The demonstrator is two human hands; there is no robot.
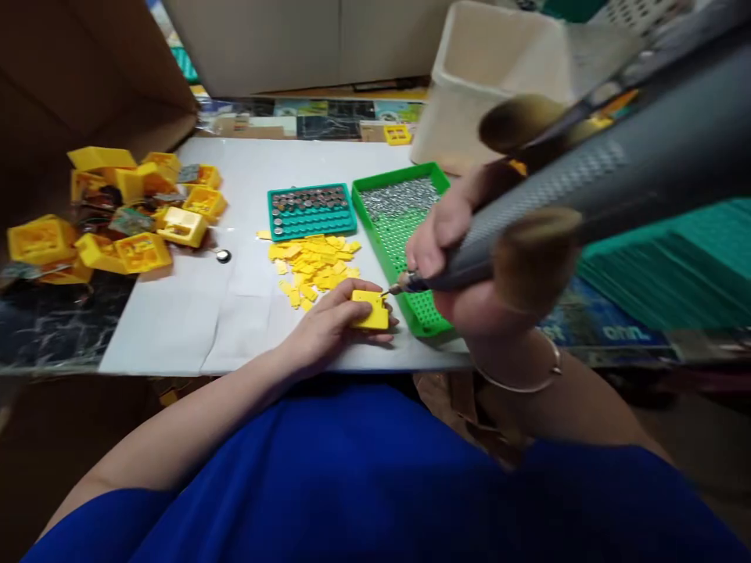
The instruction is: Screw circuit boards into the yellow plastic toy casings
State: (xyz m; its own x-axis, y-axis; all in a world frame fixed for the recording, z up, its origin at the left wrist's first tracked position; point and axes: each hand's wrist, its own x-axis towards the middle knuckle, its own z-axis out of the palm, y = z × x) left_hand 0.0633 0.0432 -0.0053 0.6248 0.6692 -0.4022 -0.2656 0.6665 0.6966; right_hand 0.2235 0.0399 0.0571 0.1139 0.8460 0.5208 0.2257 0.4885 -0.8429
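Observation:
My left hand [332, 322] grips a small yellow plastic case [369, 311] above the white work surface, thumb on top. In my right hand [469, 258] is a dark grey electric screwdriver [540, 188], slanting down to the left. Its bit points at the upper right corner of the case; whether it sits on a screw is too small to tell. Just beyond the left hand lies a heap of flat yellow plastic pieces [317, 266]. A green perforated tray [425, 324] of small metal screws [404, 197] lies under and behind the screwdriver's tip.
A teal tray [310, 228] holds rows of button cells. Yellow cases [141, 254] with wires and circuit boards pile up at left, near a loose round disc [224, 256]. At the back right stands a whitish bin [446, 117]; teal stacked sheets [657, 266] lie right.

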